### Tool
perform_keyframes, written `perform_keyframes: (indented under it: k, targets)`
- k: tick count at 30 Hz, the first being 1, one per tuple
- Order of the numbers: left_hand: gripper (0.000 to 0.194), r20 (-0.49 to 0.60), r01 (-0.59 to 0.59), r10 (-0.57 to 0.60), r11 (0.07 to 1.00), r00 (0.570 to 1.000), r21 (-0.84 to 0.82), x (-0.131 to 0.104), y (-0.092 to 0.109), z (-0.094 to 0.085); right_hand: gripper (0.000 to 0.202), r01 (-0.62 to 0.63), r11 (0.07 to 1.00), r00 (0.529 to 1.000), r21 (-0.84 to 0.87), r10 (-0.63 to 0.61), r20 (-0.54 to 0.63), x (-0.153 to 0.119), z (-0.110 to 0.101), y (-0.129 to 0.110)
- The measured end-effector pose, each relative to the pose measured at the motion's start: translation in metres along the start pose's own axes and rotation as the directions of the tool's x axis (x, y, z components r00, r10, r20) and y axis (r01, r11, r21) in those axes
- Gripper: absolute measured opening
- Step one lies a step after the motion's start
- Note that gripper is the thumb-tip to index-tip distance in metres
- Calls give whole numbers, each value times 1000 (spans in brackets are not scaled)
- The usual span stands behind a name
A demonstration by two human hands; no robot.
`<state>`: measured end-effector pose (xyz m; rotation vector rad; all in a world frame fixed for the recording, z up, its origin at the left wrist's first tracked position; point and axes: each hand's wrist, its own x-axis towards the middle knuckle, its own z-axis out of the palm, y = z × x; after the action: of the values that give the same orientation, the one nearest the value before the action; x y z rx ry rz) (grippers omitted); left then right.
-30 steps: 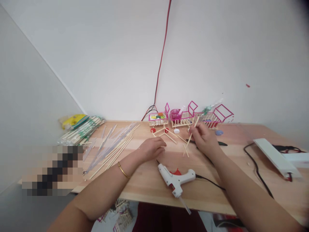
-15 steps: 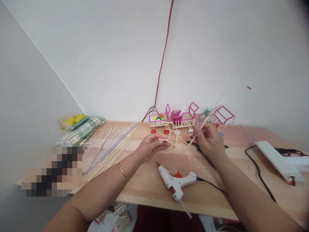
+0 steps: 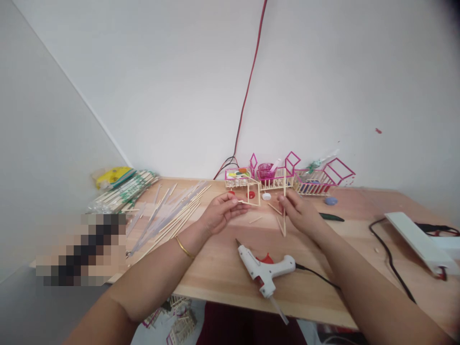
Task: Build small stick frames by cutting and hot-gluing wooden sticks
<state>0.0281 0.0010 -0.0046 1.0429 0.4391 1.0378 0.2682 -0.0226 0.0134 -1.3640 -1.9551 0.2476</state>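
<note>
My left hand pinches a small square frame of thin wooden sticks by its lower left end. Thumb and fingers of my right hand are closed on a wooden stick, held nearly upright. Its lower end meets a short stick piece in the view; whether they touch I cannot tell. Below both hands, a white glue gun with a red trigger lies on the table, a clear glue stick poking from its back.
Along the wall stand several stick baskets with magenta rims. Loose sticks, packed sticks and a yellow packet lie left. Bottle caps sit behind my hands. A white power strip and black cable are right.
The stick in my right hand has swung from a slant to nearly upright, and that hand has moved left and down. My left hand has turned the frame so its square shape shows.
</note>
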Motion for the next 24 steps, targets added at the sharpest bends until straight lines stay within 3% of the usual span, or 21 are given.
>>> perform_keyframes:
  k: [3, 5, 7, 10, 13, 18, 21, 24]
  targets:
    - [18, 15, -138, 140, 945, 990, 297, 0, 6, -1, 28, -88, 995, 995, 45, 85, 60, 0, 2, 1]
    - [17, 106, -245, 223, 815, 969, 525, -2, 9, 0, 28, -132, 987, 987, 91, 123, 100, 0, 5, 2]
    - [15, 241, -362, 273, 629, 931, 688, -4, 10, 2, 29, -144, 981, 985, 132, 129, 112, 0, 7, 5]
    - [9, 422, -506, 290, 354, 859, 787, -7, 9, 6, 29, -141, 972, 987, 186, 124, 100, 0, 10, 9]
    - [7, 517, -573, 274, 194, 811, 797, -9, 7, 7, 28, -186, 942, 980, 278, 159, 116, 1, 11, 10]
    - [10, 527, -565, 263, 92, 808, 820, -9, 8, 4, 29, -187, 942, 980, 278, 158, 124, 0, 12, 10]
    - [10, 480, -556, 399, 95, 781, 826, -9, 12, 4, 29, -84, 995, 993, 59, 79, 85, -1, 13, 9]
    - [9, 379, -533, 576, 121, 725, 837, -9, 16, 5, 23, 1, 980, 995, -197, 18, 96, -4, 18, 5]
